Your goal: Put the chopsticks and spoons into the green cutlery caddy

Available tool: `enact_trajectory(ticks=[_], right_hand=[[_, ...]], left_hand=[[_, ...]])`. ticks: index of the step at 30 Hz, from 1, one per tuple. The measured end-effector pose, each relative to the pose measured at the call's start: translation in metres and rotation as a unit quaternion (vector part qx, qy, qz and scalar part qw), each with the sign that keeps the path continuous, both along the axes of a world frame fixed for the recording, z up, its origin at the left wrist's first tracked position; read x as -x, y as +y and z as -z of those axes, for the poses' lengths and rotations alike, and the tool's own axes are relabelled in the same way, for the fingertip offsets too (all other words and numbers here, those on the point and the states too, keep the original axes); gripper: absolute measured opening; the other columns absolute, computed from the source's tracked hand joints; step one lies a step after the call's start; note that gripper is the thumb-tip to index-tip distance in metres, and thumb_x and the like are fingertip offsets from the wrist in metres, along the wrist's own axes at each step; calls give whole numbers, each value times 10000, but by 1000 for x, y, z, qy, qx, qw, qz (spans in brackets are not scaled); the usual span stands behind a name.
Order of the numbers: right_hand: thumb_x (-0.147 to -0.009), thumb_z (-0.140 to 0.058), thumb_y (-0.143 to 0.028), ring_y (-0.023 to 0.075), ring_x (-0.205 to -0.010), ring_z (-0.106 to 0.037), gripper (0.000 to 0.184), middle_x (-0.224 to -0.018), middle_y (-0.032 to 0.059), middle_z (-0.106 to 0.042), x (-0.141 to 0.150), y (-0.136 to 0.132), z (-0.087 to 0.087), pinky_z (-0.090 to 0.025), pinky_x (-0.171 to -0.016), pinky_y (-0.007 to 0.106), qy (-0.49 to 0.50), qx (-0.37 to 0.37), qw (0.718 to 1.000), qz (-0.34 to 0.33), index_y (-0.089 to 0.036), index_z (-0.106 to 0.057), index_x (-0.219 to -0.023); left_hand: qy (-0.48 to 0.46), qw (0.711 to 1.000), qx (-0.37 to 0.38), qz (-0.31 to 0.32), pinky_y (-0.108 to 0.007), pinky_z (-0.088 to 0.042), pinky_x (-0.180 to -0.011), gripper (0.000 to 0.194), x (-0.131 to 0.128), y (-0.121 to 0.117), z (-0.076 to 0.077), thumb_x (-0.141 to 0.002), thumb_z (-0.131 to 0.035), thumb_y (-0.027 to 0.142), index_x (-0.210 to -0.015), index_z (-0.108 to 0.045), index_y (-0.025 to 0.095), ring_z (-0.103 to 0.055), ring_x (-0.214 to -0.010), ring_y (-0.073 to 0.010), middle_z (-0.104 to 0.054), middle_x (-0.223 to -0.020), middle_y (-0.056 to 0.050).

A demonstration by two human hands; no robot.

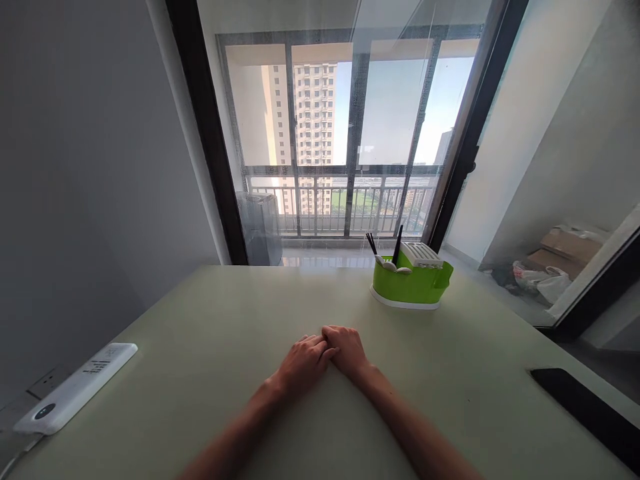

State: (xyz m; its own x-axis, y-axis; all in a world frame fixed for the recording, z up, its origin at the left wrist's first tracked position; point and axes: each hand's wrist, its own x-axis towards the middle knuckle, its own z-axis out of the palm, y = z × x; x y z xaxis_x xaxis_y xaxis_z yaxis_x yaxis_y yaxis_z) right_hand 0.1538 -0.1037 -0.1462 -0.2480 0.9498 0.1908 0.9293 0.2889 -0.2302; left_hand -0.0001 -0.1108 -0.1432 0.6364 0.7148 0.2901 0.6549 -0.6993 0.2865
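My left hand and my right hand rest together on the pale green table, their curled fingers overlapping in front of me. Both hands are closed, and no object shows between them. Beyond my right hand, apart from it, stands a green utensil holder with a white base and a white slotted top. Thin black sticks, a thicker black utensil and white spoon-like pieces stick out of it.
A long white device with a cable lies along the table's left edge. At the right edge lies a flat black object, cut off by the frame. Behind the table is a dark-framed glass door; boxes and bags lie on the floor behind glass.
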Motion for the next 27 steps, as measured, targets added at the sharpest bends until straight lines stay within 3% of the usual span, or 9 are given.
enact_trajectory(ticks=[7,12,16,22,27], right_hand=[[-920,-568,-243,146,-776,-656,121,-878,18,-731,2,4,2,-290,-601,264,-4,3,1000,10,-224,-649,-833],[-924,-564,-238,138,-788,-653,110,-881,2,-728,0,2,2,-285,-606,267,4,-2,1000,4,-229,-642,-846],[-918,-559,-217,136,-792,-642,100,-884,-5,-723,-1,0,2,-290,-621,256,10,-2,1000,0,-234,-638,-859],[-897,-579,-227,148,-753,-643,100,-872,21,-729,2,3,3,-276,-599,262,10,4,1000,8,-221,-641,-819],[-889,-591,-238,150,-760,-645,78,-872,15,-732,0,3,1,-279,-598,267,16,2,1000,5,-228,-650,-839]], left_hand=[[18,1000,7,-5,-360,-480,-837,483,0,-1,-6,-951,-479,618,-724,-584,205,-648,-798,-208,-699,-854,-46],[18,1000,5,3,-380,-457,-918,387,0,-1,-5,-1035,-380,458,-865,-627,212,-667,-947,-223,-723,-1045,-54],[21,1000,1,2,-370,-451,-900,400,-1,0,-2,-1059,-296,319,-885,-638,205,-665,-923,-206,-723,-1039,-54],[12,1000,4,8,-344,-452,-813,419,1,-1,-5,-960,-511,551,-739,-579,202,-633,-788,-192,-692,-861,-31],[25,1000,3,9,-359,-449,-868,354,1,0,-4,-1005,-459,468,-821,-609,205,-655,-883,-213,-711,-963,-39]])
